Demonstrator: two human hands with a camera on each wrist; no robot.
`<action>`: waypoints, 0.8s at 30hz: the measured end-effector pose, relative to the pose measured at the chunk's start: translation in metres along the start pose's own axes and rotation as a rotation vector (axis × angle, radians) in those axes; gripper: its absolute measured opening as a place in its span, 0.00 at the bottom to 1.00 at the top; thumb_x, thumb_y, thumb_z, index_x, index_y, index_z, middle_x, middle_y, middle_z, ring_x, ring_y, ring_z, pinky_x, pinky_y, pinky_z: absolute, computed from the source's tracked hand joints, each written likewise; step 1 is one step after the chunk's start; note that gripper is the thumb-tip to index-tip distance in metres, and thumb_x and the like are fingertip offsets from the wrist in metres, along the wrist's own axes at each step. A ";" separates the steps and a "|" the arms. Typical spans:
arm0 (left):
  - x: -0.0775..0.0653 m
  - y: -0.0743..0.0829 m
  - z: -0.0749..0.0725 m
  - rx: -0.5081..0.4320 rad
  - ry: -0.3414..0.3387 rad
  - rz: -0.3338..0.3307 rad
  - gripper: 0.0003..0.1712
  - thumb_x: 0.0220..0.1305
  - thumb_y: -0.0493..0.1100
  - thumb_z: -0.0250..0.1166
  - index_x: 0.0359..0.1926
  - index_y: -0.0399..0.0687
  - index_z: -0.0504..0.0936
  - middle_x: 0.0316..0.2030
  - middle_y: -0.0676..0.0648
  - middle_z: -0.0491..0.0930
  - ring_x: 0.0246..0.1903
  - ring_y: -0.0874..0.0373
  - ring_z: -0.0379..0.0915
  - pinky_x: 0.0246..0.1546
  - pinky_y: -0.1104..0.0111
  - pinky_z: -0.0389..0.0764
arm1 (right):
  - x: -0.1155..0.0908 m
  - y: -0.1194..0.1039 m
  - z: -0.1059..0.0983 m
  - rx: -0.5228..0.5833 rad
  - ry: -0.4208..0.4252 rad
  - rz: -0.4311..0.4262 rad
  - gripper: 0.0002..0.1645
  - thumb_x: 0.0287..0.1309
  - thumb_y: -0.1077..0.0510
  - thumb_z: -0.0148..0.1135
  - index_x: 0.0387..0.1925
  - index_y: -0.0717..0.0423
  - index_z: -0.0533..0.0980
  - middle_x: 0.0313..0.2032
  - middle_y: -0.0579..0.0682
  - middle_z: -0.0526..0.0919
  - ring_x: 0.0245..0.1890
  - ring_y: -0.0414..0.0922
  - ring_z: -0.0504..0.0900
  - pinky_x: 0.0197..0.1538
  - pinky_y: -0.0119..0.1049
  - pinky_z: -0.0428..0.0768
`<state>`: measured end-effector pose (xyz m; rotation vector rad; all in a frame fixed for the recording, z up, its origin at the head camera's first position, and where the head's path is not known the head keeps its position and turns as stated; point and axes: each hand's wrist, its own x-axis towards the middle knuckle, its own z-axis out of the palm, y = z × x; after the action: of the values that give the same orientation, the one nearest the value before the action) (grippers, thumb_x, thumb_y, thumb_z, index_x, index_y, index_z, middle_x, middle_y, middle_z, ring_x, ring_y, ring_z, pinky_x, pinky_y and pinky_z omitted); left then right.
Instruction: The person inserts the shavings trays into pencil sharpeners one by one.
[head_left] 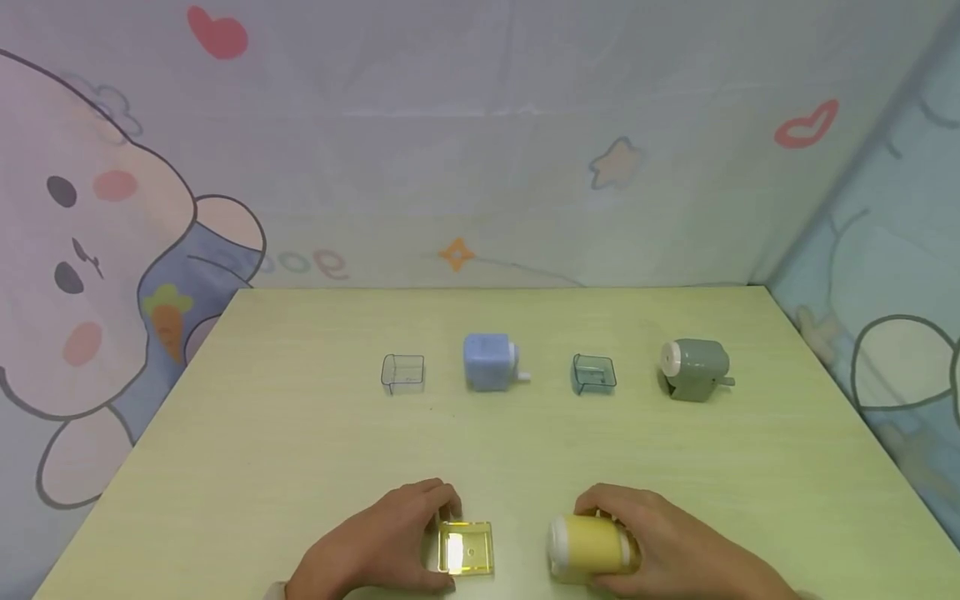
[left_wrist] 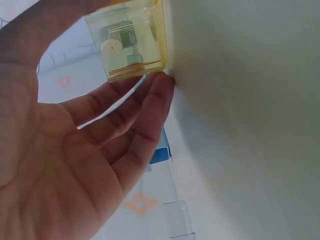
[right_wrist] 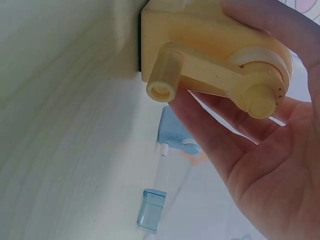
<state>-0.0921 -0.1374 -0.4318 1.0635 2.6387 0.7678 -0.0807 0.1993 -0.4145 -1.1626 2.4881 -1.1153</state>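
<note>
Near the table's front edge my left hand (head_left: 390,537) holds a clear yellow shavings drawer (head_left: 482,550) between thumb and fingers. In the left wrist view the drawer (left_wrist: 132,45) sits at the fingertips, its see-through wall facing the camera. To the right, my right hand (head_left: 660,542) grips a yellow crank pencil sharpener (head_left: 592,546) by its sides. Its crank handle (right_wrist: 200,65) faces the palm in the right wrist view. A gap of bare table separates the drawer from the sharpener.
Farther back, a row holds a clear drawer (head_left: 405,375), a blue pencil sharpener (head_left: 487,363), a blue-green clear drawer (head_left: 595,377) and a grey-green pencil sharpener (head_left: 701,371). A printed cloth (head_left: 495,167) hangs behind the table (head_left: 315,467) and along its sides.
</note>
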 end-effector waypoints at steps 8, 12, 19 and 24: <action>0.004 -0.002 0.000 -0.007 0.037 0.049 0.21 0.37 0.49 0.71 0.34 0.58 0.70 0.28 0.64 0.67 0.28 0.68 0.63 0.31 0.76 0.68 | 0.001 -0.003 -0.001 0.012 -0.003 0.012 0.27 0.45 0.49 0.70 0.46 0.37 0.66 0.36 0.35 0.73 0.31 0.35 0.72 0.33 0.30 0.75; 0.005 -0.002 0.002 -0.008 0.059 0.055 0.21 0.37 0.48 0.71 0.33 0.59 0.69 0.28 0.64 0.67 0.28 0.68 0.64 0.31 0.77 0.68 | 0.002 -0.003 -0.001 0.026 -0.013 0.032 0.26 0.45 0.49 0.70 0.45 0.36 0.67 0.35 0.35 0.73 0.31 0.35 0.72 0.32 0.31 0.75; 0.007 0.001 0.004 -0.017 0.056 0.047 0.21 0.38 0.48 0.70 0.34 0.59 0.70 0.28 0.64 0.67 0.29 0.68 0.63 0.32 0.77 0.68 | 0.004 -0.005 0.000 0.033 -0.026 0.048 0.25 0.46 0.48 0.70 0.44 0.36 0.67 0.35 0.35 0.73 0.31 0.35 0.72 0.32 0.31 0.75; 0.009 0.004 0.005 -0.023 0.045 0.034 0.21 0.38 0.49 0.71 0.35 0.58 0.71 0.29 0.64 0.67 0.29 0.68 0.64 0.32 0.77 0.68 | 0.007 -0.007 0.002 0.038 -0.029 0.066 0.24 0.46 0.48 0.69 0.44 0.36 0.67 0.35 0.35 0.73 0.31 0.35 0.73 0.33 0.31 0.75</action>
<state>-0.0946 -0.1269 -0.4338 1.1003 2.6486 0.8363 -0.0801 0.1902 -0.4098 -1.0709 2.4534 -1.1159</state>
